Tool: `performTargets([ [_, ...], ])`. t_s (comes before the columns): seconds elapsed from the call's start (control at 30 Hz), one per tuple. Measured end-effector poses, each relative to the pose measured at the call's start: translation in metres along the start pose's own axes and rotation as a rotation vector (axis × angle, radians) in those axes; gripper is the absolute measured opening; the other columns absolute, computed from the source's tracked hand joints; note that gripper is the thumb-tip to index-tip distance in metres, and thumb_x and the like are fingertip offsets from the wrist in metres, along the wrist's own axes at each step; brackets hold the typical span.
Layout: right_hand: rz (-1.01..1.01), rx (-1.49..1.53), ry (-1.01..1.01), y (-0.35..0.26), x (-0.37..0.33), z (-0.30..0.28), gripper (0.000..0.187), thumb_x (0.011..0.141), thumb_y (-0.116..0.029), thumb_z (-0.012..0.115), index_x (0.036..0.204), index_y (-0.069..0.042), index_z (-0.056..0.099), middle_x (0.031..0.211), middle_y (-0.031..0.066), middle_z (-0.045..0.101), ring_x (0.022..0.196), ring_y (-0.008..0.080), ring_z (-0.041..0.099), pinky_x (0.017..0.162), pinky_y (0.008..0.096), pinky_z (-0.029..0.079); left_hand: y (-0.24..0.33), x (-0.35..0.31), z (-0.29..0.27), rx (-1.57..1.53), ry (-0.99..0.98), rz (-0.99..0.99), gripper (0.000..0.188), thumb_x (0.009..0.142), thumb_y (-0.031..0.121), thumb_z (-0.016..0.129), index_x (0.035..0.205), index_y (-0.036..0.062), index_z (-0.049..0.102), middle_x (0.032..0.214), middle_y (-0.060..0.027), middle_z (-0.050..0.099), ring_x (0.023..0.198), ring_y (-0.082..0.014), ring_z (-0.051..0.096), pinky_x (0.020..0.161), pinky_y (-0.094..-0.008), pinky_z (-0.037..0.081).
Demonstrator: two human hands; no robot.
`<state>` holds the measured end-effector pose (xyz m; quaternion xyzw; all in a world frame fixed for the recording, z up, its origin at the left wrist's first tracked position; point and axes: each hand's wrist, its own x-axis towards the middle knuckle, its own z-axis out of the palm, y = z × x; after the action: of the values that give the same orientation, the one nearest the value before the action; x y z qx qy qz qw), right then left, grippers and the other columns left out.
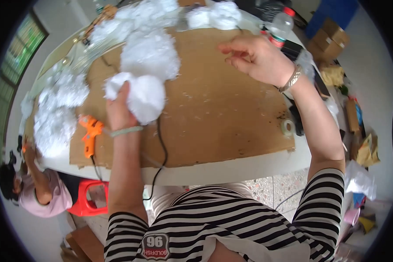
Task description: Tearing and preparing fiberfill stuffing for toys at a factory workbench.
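My left hand (122,105) is closed on a white, rounded, soft-looking piece (147,98), its thumb pressed on top. Just beyond it, partly touching or overlapping, lies a larger white fluffy piece (150,54) with a shiny, shredded surface. My right hand (260,56) is raised over the far right of the cardboard sheet (222,118). Its fingers are half curled, with a gap between thumb and index finger, and nothing shows in them. An orange glue gun (90,131) lies left of my left forearm, its cord running off the near edge.
More white fluffy pieces (59,111) lie at the left and far edges. A clear bottle with red cap (283,27) stands far right, and a tape roll (287,127) sits near the right edge. Another person (39,187) sits at lower left by a red stool (91,198).
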<state>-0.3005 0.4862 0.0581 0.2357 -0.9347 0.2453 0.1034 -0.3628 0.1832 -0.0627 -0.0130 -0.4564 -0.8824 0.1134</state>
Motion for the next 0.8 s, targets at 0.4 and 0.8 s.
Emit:
performTargets([
  [0.4, -0.114, 0.213, 0.154, -0.064, 0.106, 0.16, 0.015, 0.071, -0.012, 0.068, 0.079, -0.003, 0.06, 0.077, 0.0043, 0.058, 0.064, 0.0142, 0.055, 0.06, 0.0251, 0.045, 0.013, -0.012, 0.012, -0.336, 0.027, -0.141, 0.031, 0.081, 0.016, 0.062, 0.103, -0.0021, 0.051, 0.095, -0.0109, 0.058, 0.084, -0.0195, 0.058, 0.068, -0.0316, 0.049],
  [0.8, 0.275, 1.209, 0.152, -0.047, 0.102, 0.142, 0.005, 0.08, -0.008, 0.062, 0.083, -0.004, 0.062, 0.073, -0.0006, 0.059, 0.06, 0.007, 0.05, 0.058, 0.0193, 0.041, 0.013, -0.009, 0.006, -0.133, -0.045, -0.124, 0.032, 0.073, -0.002, 0.063, 0.102, -0.0039, 0.052, 0.095, -0.0122, 0.06, 0.081, -0.0205, 0.06, 0.068, -0.0327, 0.05],
])
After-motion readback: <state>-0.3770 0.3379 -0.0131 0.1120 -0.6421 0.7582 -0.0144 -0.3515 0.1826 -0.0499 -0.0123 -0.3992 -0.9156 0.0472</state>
